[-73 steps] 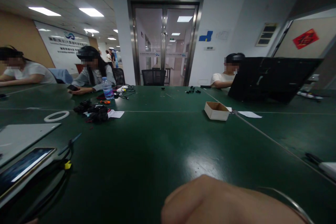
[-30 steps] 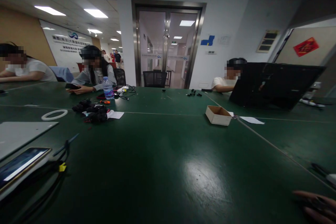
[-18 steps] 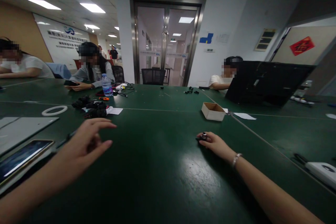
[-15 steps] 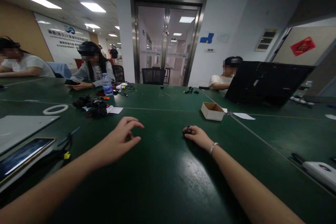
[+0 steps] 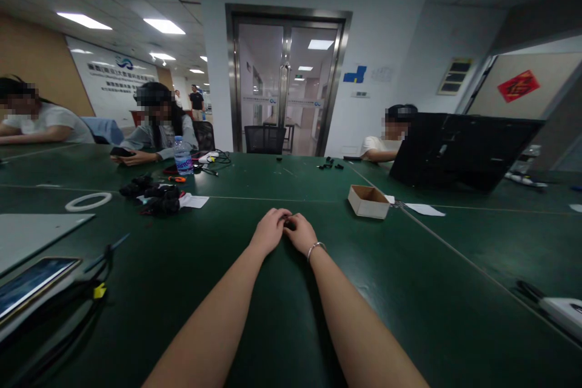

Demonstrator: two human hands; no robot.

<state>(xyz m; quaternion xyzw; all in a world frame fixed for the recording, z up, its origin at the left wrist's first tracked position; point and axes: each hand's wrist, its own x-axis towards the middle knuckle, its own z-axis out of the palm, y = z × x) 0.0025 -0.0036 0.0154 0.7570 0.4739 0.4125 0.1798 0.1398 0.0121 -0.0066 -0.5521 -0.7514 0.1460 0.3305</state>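
Note:
My left hand (image 5: 269, 231) and my right hand (image 5: 301, 234) meet at the middle of the green table (image 5: 291, 339), fingertips together. Between them is a small dark piece (image 5: 288, 223), mostly covered by the fingers; its exact kind cannot be made out. Both hands have their fingers curled closed around it, close to the tabletop. A silvery bracelet (image 5: 316, 248) circles my right wrist. To the right of the hands stands an open cardboard box (image 5: 369, 209); its inside bottom is hidden from here.
At left lie a phone (image 5: 36, 282), cables (image 5: 97, 291), a white ring (image 5: 88, 201) and a heap of black items (image 5: 157, 194). A water bottle (image 5: 182, 157) stands farther back. Small black parts (image 5: 330, 164) lie beyond the box, near a large black panel (image 5: 468, 151). Other people sit around the table.
My right hand has moved left with the small dark piece. My left hand, open before, has moved right and closed at the piece beside it.

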